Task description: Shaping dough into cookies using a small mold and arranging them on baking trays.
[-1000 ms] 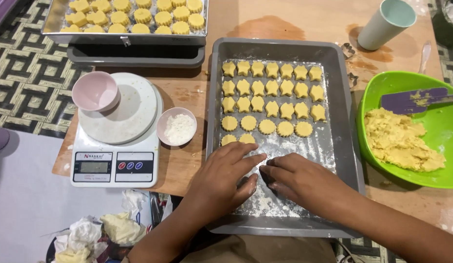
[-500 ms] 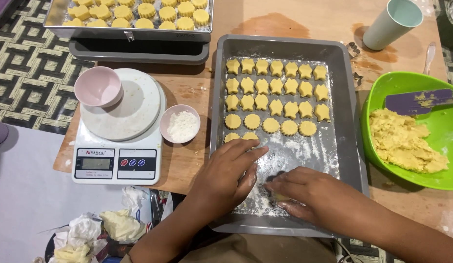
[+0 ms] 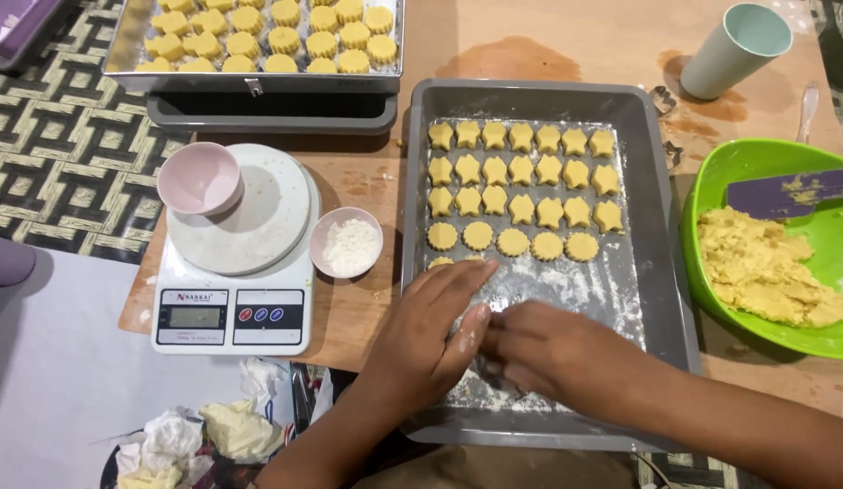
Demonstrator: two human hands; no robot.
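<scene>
Meeting over floured grey tray (image 3: pixel 661 272): left hand (image 3: pixel 431 340), right hand (image 3: pixel 553 353).

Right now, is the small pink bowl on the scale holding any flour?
No. The pink bowl on the scale looks empty; the flour sits in the small bowl beside it.

To my near left stands the white kitchen scale (image 3: pixel 233 272). Its front panel carries a small grey rectangular screen (image 3: pixel 194 317), a dark label strip (image 3: pixel 193 296) above it, and round red and blue buttons (image 3: pixel 261 315) beside it.
</scene>
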